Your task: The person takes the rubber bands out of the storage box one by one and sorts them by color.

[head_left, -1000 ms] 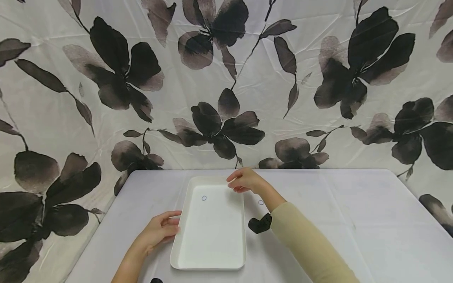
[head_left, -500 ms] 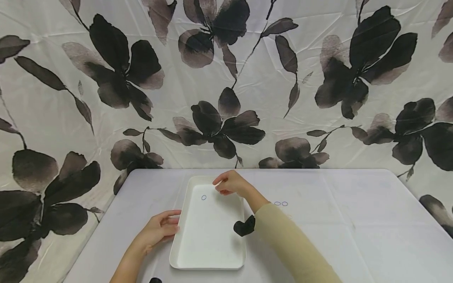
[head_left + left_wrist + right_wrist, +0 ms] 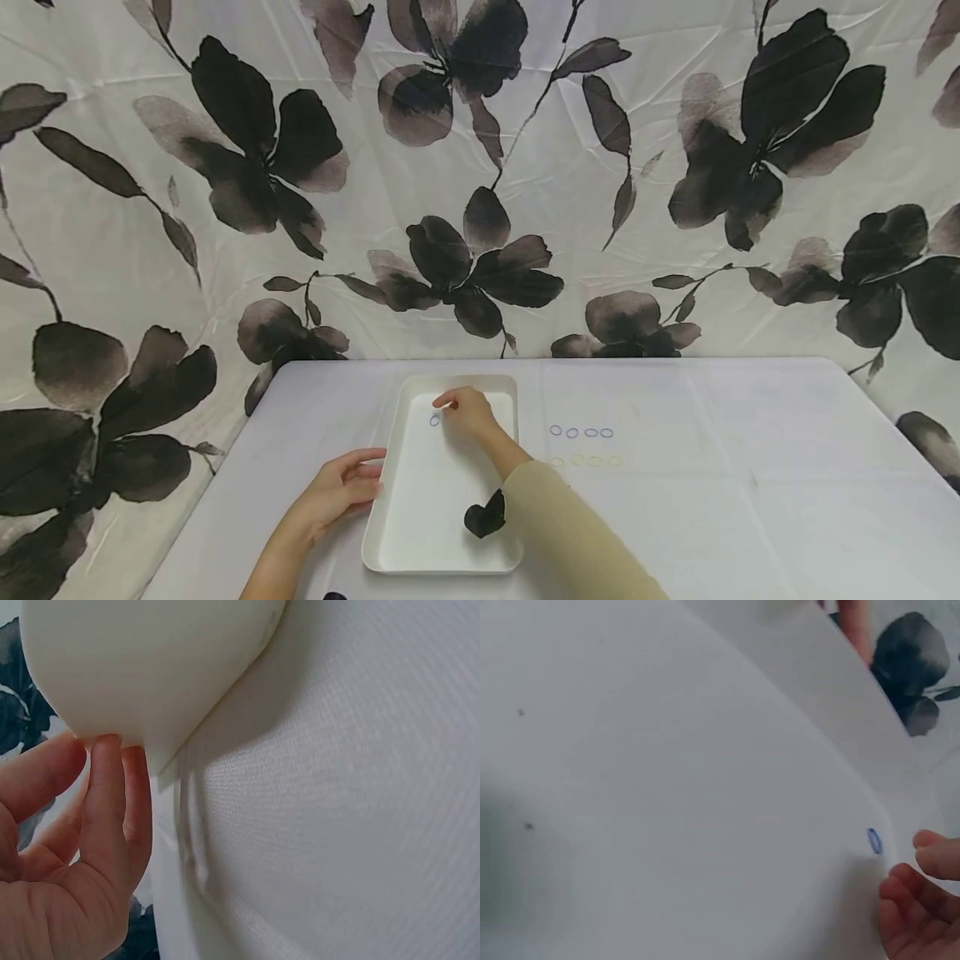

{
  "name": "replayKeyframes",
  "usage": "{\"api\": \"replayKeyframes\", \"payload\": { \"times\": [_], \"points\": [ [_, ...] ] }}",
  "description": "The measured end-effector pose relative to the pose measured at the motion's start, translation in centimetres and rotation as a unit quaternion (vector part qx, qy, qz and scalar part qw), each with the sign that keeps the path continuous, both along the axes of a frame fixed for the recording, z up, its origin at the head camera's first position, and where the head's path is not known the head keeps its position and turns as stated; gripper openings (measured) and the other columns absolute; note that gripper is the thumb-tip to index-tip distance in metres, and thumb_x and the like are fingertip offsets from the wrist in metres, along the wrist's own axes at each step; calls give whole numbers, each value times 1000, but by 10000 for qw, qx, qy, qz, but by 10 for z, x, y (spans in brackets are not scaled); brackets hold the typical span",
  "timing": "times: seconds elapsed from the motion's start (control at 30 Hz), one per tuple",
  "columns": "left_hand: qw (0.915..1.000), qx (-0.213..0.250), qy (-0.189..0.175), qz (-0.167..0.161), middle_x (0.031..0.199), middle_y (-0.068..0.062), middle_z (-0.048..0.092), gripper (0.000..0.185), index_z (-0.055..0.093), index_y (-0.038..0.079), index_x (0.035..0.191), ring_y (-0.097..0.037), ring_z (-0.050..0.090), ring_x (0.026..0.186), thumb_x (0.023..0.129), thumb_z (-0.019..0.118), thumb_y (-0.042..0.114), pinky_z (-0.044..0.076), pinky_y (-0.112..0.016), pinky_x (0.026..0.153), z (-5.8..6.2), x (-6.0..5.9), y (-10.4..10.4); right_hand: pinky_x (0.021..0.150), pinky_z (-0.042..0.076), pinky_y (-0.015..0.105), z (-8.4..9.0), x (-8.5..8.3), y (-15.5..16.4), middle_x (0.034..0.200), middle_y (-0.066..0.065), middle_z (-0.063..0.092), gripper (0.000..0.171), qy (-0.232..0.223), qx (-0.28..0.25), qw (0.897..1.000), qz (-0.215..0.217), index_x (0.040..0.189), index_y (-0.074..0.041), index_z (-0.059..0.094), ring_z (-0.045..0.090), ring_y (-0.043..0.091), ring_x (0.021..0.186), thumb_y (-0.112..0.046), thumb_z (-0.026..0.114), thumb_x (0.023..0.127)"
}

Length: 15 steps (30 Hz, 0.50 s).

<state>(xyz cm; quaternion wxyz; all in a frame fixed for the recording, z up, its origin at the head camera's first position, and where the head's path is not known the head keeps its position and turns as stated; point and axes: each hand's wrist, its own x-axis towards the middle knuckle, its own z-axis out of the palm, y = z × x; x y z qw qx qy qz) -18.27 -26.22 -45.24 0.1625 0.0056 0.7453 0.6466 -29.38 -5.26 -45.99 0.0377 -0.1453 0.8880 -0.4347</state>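
Right hand (image 3: 467,412) hovers beside blue ring (image 3: 434,421) in white tray (image 3: 420,533).

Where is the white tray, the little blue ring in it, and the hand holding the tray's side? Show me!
tray (image 3: 420,533), head view, bare floor near its front.
blue ring (image 3: 434,421), head view, on the loop itself.
left hand (image 3: 337,492), head view, back of the hand.

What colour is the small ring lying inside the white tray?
Blue. The ring shows best in the right wrist view, beside the right hand in the tray.
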Motion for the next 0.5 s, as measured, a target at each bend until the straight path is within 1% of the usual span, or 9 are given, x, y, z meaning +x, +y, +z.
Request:
{"api": "replayKeyframes", "payload": {
  "times": [0.07, 0.13, 0.2, 0.27, 0.33, 0.4, 0.5],
  "points": [
    [10000, 1, 10, 34, 113, -21, 58, 61, 34, -12, 135, -21, 62, 94, 83, 62, -1, 53, -34, 77, 0, 0, 0, 55, 36, 22, -5, 2, -5, 81, 9, 66, 23, 177, 179, 9997, -31, 98, -5, 73, 45, 13, 62, 5, 57, 85],
    [10000, -3, -10, 56, 113, -19, 58, 61, 34, -12, 135, -21, 61, 94, 83, 62, -1, 53, -34, 77, 0, -1, 1, 52, 33, 22, -9, 4, -8, 82, 10, 65, 25, 259, 425, 9988, -8, 102, -6, 72, 40, 12, 61, 5, 56, 85],
    [10000, 11, -23, 54, 113, -19, 58, 61, 34, -12, 135, -20, 61, 94, 83, 62, -1, 53, -34, 77, -1, -1, 2, 52, 35, 22, -11, 6, -10, 86, 11, 63, 26, 346, 706, 9969, 24, 104, -8, 72, 43, 13, 63, 3, 57, 86],
    [10000, 20, -9, 43, 112, -19, 58, 60, 34, -12, 135, -20, 61, 94, 83, 62, -1, 53, -34, 77, -2, -2, 2, 58, 43, 24, -11, 8, -12, 93, 12, 61, 25, 409, 936, 9948, 51, 105, -10, 72, 52, 16, 72, 1, 58, 87],
    [10000, 28, -3, 57, 112, -19, 58, 60, 34, -12, 135, -20, 61, 93, 83, 62, -1, 53, -33, 76, -2, -2, 2, 70, 49, 29, -10, 9, -12, 96, 14, 60, 22, 505, 1032, 9934, 49, 102, -10, 73, 58, 23, 86, -2, 60, 86],
    [10000, 29, 1, 74, 113, -20, 58, 60, 34, -12, 135, -20, 61, 93, 83, 62, -1, 53, -33, 76, -2, -3, 2, 82, 49, 35, -9, 11, -12, 98, 15, 62, 17, 579, 998, 9933, 62, 98, -8, 74, 59, 29, 96, -6, 63, 85],
    [10000, 8, -8, 80, 114, -21, 57, 60, 34, -12, 135, -20, 61, 94, 83, 62, -2, 53, -33, 76, -1, -2, 1, 87, 48, 40, -9, 12, -10, 95, 13, 67, 9, 724, 741, 9946, -28, 88, -4, 74, 60, 31, 99, -5, 67, 81]
  ]
}}
